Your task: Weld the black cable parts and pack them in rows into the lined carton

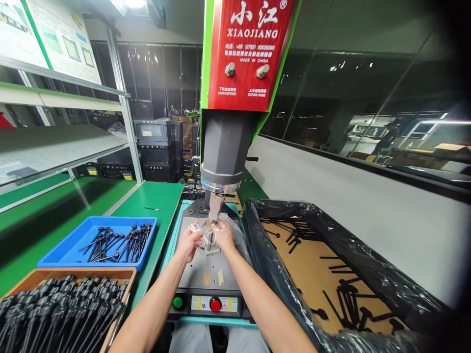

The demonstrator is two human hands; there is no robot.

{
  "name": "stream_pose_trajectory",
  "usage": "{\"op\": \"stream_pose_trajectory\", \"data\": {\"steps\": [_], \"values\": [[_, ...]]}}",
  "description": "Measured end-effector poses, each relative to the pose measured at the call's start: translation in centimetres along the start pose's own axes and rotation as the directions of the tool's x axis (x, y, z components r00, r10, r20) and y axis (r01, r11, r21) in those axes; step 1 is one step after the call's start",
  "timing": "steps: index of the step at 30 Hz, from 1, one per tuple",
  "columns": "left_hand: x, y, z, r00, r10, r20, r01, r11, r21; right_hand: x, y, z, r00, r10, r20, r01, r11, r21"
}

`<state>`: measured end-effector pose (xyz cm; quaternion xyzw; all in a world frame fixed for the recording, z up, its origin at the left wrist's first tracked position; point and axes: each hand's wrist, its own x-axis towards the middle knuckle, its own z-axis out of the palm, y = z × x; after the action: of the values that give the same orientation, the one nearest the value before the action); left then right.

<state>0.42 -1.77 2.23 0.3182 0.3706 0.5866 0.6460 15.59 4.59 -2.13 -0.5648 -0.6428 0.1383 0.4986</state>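
My left hand (189, 241) is left of a small metal fixture (212, 250), its fingers curled together. A bit of clear, shiny plastic (196, 227) shows at its fingertips. Just under the metal horn (216, 208) of the press, my right hand (223, 234) has its fingers bent in at the fixture's top. Something small and dark shows at those fingertips, with clear film around it; I cannot make out its kind. Crumpled clear plastic (239, 235) lies behind my right hand on the grey base plate (195, 272).
A red and green press head (241, 59) stands overhead. On the left, a blue tray (66, 252) and a brown bin (128, 275) hold black rod-like parts with knobbed heads. A plastic-lined box (312, 215) of black parts stands right. Green and red buttons (215, 304) sit in front.
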Motion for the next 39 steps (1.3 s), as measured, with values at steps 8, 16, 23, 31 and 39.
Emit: {"op": "stream_pose_trajectory", "data": {"steps": [8, 16, 23, 31, 39], "values": [[0.3, 0.4, 0.0, 0.999, 0.035, 0.012, -0.035, 0.999, 0.008, 0.9, -1.1, -0.3, 0.996, -0.058, -0.072, 0.062, 0.997, 0.046], [0.3, -0.1, -0.4, 0.998, 0.045, -0.031, -0.045, 0.999, 0.015, -5.0, -1.4, -3.0, 0.989, 0.148, -0.002, -0.145, 0.972, 0.187], [-0.4, -1.3, -2.5, 0.959, 0.160, -0.233, -0.058, 0.918, 0.393, -12.7, -3.2, -7.6, 0.847, 0.196, 0.494, -0.458, 0.740, 0.492], [-9.2, -3.3, -3.2, 0.922, 0.386, 0.021, -0.313, 0.712, 0.629, -14.4, -4.5, -9.3, 0.956, 0.068, 0.286, -0.204, 0.856, 0.475], [-13.2, -4.6, -0.9, 0.920, 0.206, 0.333, -0.388, 0.591, 0.707, -14.6, -7.1, -8.0, 0.917, 0.153, 0.368, -0.380, 0.613, 0.693]]}}
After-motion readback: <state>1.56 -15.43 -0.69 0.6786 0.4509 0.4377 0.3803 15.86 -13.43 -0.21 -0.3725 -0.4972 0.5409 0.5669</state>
